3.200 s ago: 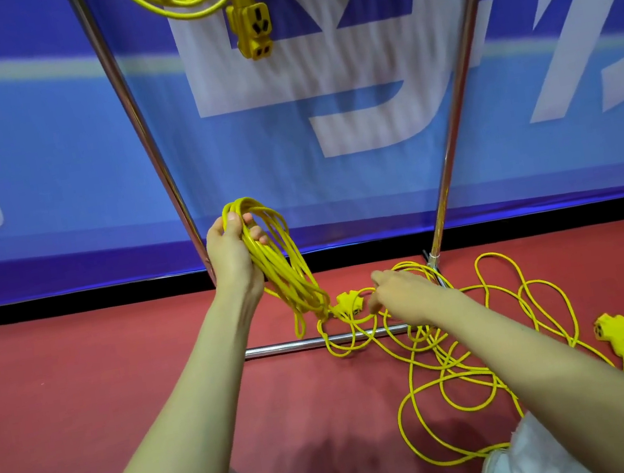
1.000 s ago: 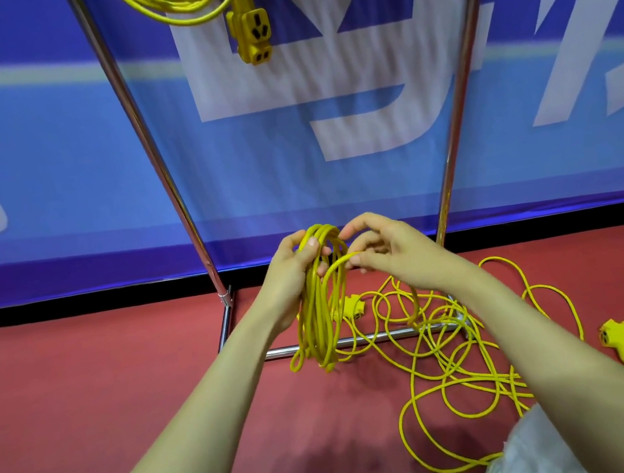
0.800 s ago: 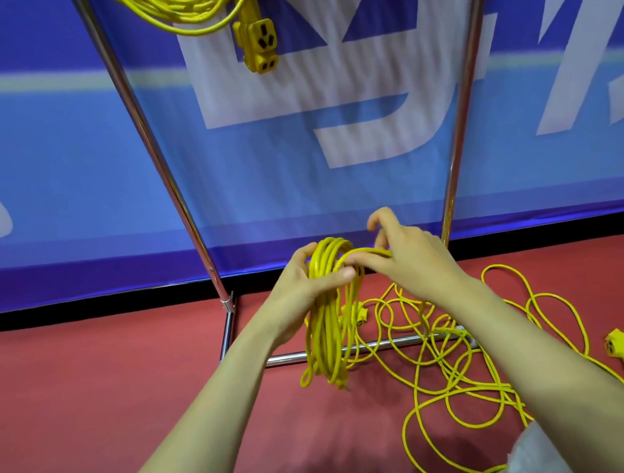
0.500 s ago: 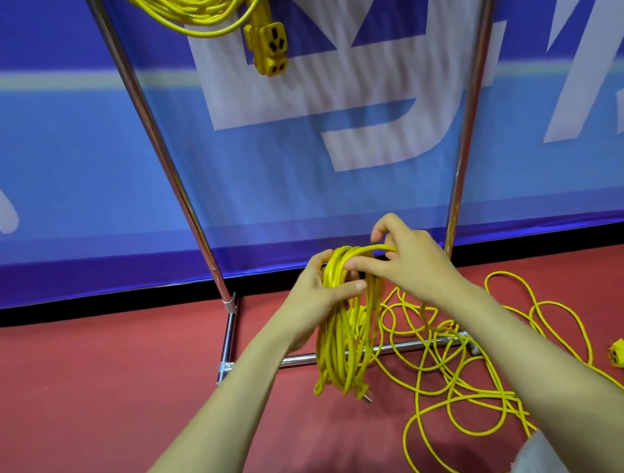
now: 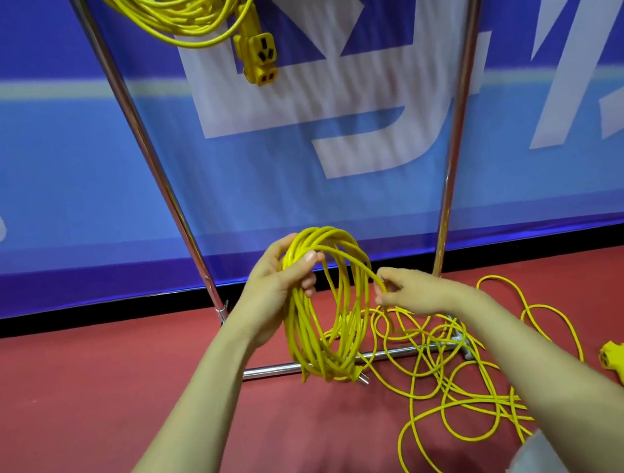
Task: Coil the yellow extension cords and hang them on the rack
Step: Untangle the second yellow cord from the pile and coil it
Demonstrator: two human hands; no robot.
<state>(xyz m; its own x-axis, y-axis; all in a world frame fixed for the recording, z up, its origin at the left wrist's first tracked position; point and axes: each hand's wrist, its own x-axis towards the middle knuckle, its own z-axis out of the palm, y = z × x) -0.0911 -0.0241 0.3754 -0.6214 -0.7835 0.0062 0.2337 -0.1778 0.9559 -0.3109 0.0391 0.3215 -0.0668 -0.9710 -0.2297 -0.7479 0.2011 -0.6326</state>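
A: In the head view, what is held, and by which hand?

B: The coil [image 5: 326, 308] of yellow cord is gripped at its top by the left hand [image 5: 279, 283], with fingers and thumb curled round the bundled turns. It is held above the rack's base bar [image 5: 271, 370], and its lowest turns are seen just in front of that bar. A single strand is pinched by the right hand [image 5: 415, 293], above the base bar and just right of the coil.

A: What has been altered in the last half second?

B: The right hand has been drawn off the top of the coil, where it was pressed close to the left hand, and has been lowered to the right. The coil has been opened from a tight bunch into a wider oval.

A: What is meant by that for the task?

B: It is judged that one more turn has been laid in and that the next length is being taken up. Coiling is not finished. Much loose cord [image 5: 450, 382] is left on the red floor [image 5: 81, 398], on the near side of the base bar towards its right end. The socket block [image 5: 622, 360] is found well to the right of that bar.

A: And the hanging?

B: One finished coil [image 5: 181, 10] is already hung high above the base bar. The held one has yet to be raised.
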